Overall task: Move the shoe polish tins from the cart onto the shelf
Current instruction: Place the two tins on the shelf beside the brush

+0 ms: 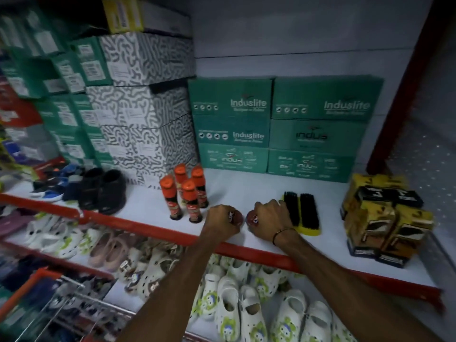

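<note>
2 red tins (243, 217), each hand's grip, green Induslite boxes (232, 112)

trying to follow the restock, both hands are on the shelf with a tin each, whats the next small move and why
Probably open both hands and let go. The left hand and right hand each hold a tin low on the white shelf, between the orange-capped bottles and the brushes, seemingly resting there.

Dim, cool-toned overall. Brightest on white shelf (259, 191) surface and back wall (296, 33); upper-left corner near black. Soft blur throughout, print on green boxes (232, 119) barely legible. Strong wide-angle bending at edges. No glare.
</note>
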`<state>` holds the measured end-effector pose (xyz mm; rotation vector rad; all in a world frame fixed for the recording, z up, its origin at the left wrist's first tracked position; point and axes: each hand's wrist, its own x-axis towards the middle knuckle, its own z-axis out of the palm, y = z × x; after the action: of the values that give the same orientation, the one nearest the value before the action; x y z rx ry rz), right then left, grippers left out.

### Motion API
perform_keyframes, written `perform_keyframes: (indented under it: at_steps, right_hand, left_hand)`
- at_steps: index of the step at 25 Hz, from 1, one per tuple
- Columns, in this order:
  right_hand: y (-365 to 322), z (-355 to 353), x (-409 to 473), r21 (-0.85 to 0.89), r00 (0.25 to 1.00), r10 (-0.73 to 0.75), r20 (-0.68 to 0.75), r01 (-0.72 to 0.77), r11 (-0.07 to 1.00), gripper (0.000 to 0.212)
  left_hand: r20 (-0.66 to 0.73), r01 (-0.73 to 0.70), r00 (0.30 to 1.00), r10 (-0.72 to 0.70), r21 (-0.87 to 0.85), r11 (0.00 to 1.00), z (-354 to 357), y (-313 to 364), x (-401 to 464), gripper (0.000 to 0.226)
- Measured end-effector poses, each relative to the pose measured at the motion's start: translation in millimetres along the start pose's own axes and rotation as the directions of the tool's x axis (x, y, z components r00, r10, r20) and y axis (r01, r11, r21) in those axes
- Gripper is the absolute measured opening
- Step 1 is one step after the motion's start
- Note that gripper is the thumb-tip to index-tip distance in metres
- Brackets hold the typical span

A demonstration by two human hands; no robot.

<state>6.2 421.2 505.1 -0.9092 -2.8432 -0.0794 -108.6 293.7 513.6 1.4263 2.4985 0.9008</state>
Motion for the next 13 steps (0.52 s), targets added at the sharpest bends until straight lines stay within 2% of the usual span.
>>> perform_keyframes:
  at_steps: [9, 13]
  right_hand:
    - [20, 14, 51, 0.053, 0.997, 0.072, -0.010, -0.072, 0.996, 0.049]
    - [21, 4, 51, 0.080, 0.996, 0.085, -0.002, -0.085, 0.993, 0.050]
  left_hand:
    - [0.008, -0.005, 1.000, 0.004, 0.084, 0.996, 21, -3, 75, 0.015]
    - [0.043, 0.014, 0.999, -0.018, 0.076, 0.997, 19, -2, 87, 0.028]
